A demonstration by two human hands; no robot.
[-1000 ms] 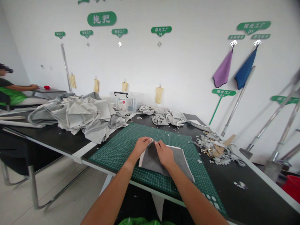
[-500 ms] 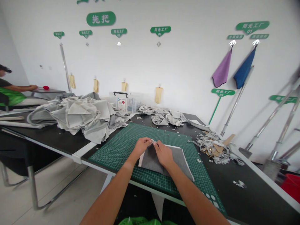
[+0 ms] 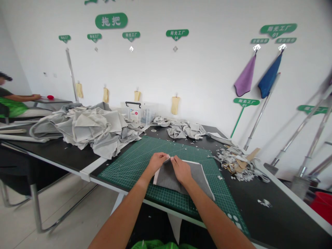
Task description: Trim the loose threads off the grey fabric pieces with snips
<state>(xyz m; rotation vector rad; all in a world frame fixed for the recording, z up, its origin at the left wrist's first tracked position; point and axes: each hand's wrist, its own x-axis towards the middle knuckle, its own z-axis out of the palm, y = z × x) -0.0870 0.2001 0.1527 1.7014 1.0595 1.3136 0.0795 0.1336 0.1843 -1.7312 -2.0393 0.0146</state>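
Note:
A dark grey piece of cloth point(image 3: 198, 174) with pale edges lies on the green cutting mat point(image 3: 129, 162) in front of me. My left hand point(image 3: 158, 162) pinches the cloth's far edge between thumb and fingers. Right beside it, my right hand point(image 3: 181, 169) pinches the same edge, its fingertips almost meeting those of the left. The edge is lifted a little into a small peak where both hands grip. My right hand and wrist cover the middle of the cloth.
A large heap of grey cloth point(image 3: 90, 126) lies at the left, with a smaller pile point(image 3: 185, 128) at the back. Scraps point(image 3: 241, 164) are strewn at the right. A clear plastic box point(image 3: 140, 114) stands behind. A person point(image 3: 18, 103) sits at the far left.
Both hands keep nearly the same place on the cloth's edge. The fingertips have shifted only slightly.

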